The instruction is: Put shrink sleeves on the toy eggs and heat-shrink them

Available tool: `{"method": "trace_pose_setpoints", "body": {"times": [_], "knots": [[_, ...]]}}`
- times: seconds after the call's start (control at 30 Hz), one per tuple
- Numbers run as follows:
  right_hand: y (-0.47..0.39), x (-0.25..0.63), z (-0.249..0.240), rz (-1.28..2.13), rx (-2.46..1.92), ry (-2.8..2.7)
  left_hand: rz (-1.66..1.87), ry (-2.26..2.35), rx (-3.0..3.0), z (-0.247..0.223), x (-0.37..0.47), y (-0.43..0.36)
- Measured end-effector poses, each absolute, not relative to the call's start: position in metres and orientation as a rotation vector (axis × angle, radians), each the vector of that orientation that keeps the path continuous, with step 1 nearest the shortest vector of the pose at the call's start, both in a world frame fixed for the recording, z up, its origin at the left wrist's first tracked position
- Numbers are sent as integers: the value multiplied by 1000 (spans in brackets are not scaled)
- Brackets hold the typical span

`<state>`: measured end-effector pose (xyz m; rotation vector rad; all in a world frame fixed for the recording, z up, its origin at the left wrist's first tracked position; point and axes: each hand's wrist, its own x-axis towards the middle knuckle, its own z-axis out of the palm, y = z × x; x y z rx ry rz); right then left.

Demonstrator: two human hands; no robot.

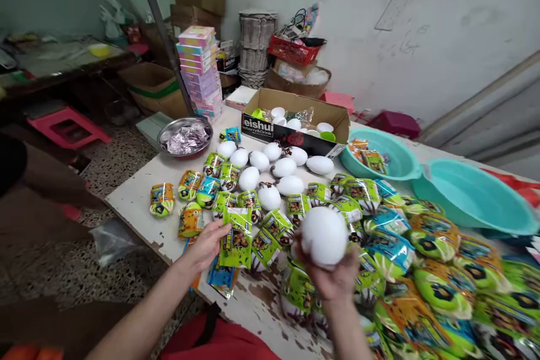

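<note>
My left hand [211, 244] pinches a flat green printed bag [237, 237] by its left edge, above the near side of the table. To the right, my right hand [331, 277] cups a large white plastic egg [324, 235] from below, its fingers partly hidden and blurred. Behind both hands, several white eggs [291, 185] lie in a loose cluster, some with brown printed patches. Puffed, filled bags in green, orange and blue surround them, with an orange filled bag [162, 200] at the left. Flat blue bags [223, 277] lie beneath my left hand at the table edge.
A cardboard box [295, 140] of egg shells stands at the back. Left of it are a metal bowl [185, 138] of small silvery packets and stacked boxes [200, 70]. Two teal basins [476, 194] stand at the right, behind heaped filled bags [439, 287]. A metal pole [162, 28] rises beside the table.
</note>
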<state>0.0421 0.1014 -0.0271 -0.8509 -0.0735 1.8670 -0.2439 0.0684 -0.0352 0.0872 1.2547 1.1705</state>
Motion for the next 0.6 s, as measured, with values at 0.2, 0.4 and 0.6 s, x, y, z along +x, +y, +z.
{"method": "trace_pose_setpoints", "body": {"times": [0.2, 0.4, 0.6], "knots": [[67, -51, -43, 2224, -727, 82, 1095, 1090, 408, -5, -259, 67], [54, -47, -56, 2416, -849, -74, 991, 1076, 509, 9, -278, 75], [45, -41, -67, 2492, -882, -102, 871, 1064, 539, 2, -282, 80]]}}
